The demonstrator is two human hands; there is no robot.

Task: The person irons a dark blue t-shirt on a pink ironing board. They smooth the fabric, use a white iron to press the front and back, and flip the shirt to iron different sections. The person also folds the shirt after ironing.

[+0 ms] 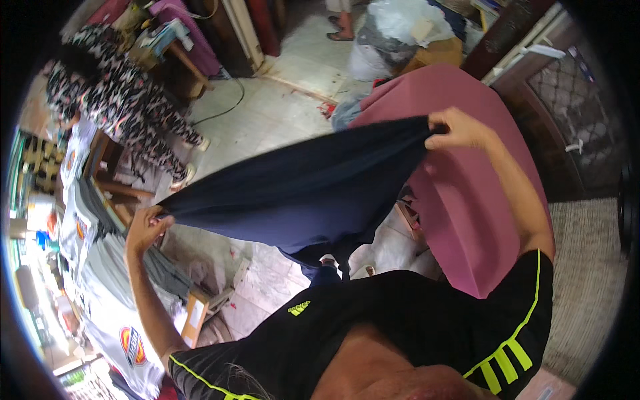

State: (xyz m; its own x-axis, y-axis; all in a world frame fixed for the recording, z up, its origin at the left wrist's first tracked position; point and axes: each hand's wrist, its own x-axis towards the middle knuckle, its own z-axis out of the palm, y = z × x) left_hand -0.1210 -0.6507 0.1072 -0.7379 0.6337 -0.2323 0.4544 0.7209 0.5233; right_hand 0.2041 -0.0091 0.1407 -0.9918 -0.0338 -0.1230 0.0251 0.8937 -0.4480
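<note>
A dark navy cloth garment (293, 183) is stretched wide in front of me, between my two hands. My left hand (148, 230) pinches its left corner, with the fingers closed on the fabric. Farther out and higher, my right hand (457, 130) grips the opposite corner between thumb and fingers. The upper edge runs taut from hand to hand, while the lower middle hangs loose near my feet. What kind of garment it is, I cannot tell.
A pink-covered table (467, 193) stands close on my right. White and grey shirts (113, 280) lie along a bench on my left. Beyond them, a person in patterned clothes (123, 93) bends over. Bulging plastic bags (400, 33) sit at the back; another person's feet (341, 30) show there.
</note>
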